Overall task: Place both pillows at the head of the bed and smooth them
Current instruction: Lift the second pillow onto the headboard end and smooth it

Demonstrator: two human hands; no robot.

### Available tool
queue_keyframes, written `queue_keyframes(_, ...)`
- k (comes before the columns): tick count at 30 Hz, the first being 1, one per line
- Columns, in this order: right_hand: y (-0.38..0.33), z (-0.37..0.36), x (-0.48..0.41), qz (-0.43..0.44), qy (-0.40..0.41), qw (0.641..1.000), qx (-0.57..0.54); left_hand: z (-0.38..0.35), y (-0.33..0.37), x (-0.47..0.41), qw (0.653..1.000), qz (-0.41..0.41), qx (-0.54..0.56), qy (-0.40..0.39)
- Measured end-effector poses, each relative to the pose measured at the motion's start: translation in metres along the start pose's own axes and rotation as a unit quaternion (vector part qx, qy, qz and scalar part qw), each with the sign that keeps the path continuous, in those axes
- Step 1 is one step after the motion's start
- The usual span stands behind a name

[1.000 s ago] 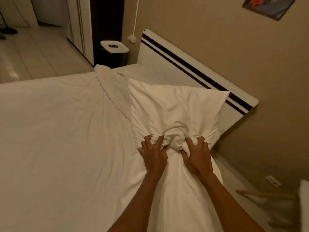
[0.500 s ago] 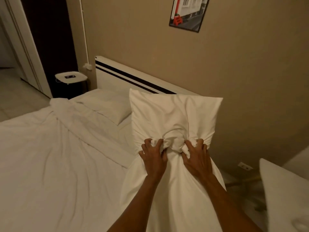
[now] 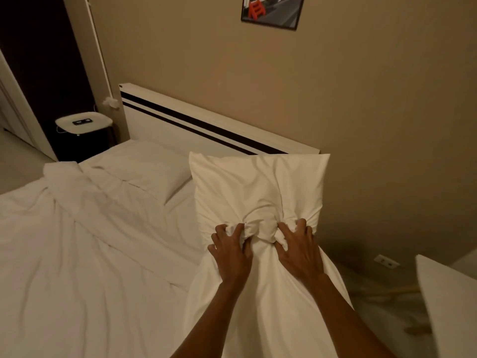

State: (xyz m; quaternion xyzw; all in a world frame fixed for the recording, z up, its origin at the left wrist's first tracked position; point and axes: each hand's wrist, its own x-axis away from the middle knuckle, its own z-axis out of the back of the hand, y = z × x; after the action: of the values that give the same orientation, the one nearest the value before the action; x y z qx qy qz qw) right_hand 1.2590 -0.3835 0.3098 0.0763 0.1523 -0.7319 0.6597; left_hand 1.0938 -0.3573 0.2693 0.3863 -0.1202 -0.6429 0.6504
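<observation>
I hold a white pillow [image 3: 260,187] upright in the air over the right side of the bed, near the headboard [image 3: 180,125]. My left hand [image 3: 231,250] and my right hand [image 3: 300,250] both clutch bunched pillowcase fabric at its middle; loose case hangs below my wrists. A second white pillow [image 3: 144,167] lies flat at the head of the bed on the left side. A white duvet [image 3: 77,254], wrinkled, covers the mattress, its top edge rumpled below that pillow.
A white bedside table [image 3: 84,122] stands left of the headboard by a dark doorway. The beige wall [image 3: 361,125] with a framed picture [image 3: 272,11] is behind. White furniture [image 3: 451,301] and a wall socket [image 3: 386,262] are at the right.
The view has swung up and right toward the headboard. The held pillow has come closer to the head of the bed; both hands keep the same grip.
</observation>
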Motion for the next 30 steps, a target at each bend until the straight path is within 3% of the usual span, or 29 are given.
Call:
queue_keyframes(11, 0.002, -0.054, -0.103, 0.014, -0.007, 1.0, -0.021, -0.054, -0.021, -0.094, 1.0, 0.005, 0.005, 0.007)
queue_keyframes(22, -0.006, -0.082, -0.177, 0.09, -0.015, 0.996, -0.009, -0.088, -0.043, -0.143, 0.996, 0.063, 0.037, 0.042)
queue_keyframes(30, 0.005, -0.191, -0.282, 0.136, -0.025, 0.99, -0.003, -0.179, -0.096, -0.222, 0.991, 0.103, 0.071, 0.048)
